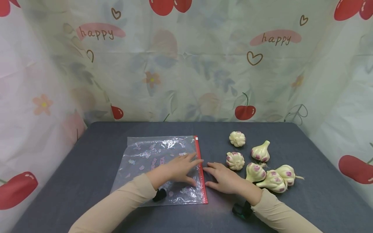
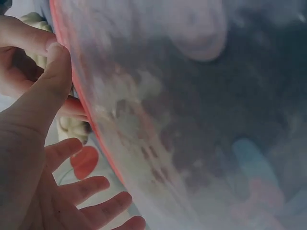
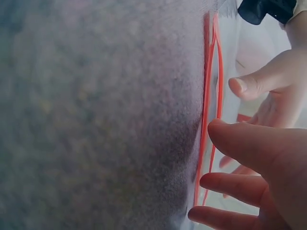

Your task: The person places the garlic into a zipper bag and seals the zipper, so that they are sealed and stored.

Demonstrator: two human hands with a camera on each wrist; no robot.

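Observation:
A clear plastic zip bag (image 1: 137, 174) with faint printed shapes lies flat on the table, its red zip edge (image 1: 203, 184) on the right. Over the bag, my left hand (image 1: 180, 168) has its fingers spread near that edge. My right hand (image 1: 222, 178) is just to the right of the zip, fingers loosely extended. In the right wrist view, the red strips (image 3: 219, 91) stand slightly apart beside my right hand (image 3: 268, 167). The left wrist view has my left hand (image 2: 33, 163) alongside the bag's edge; whether its fingertips touch the plastic I cannot tell.
Several garlic bulbs (image 1: 260, 152) lie right of the bag, some clustered beside my right forearm. The dark table (image 1: 99, 155) is enclosed by printed curtains (image 1: 189, 84) at the back and sides. Black wrist straps (image 1: 244, 209) hang under the cuffs.

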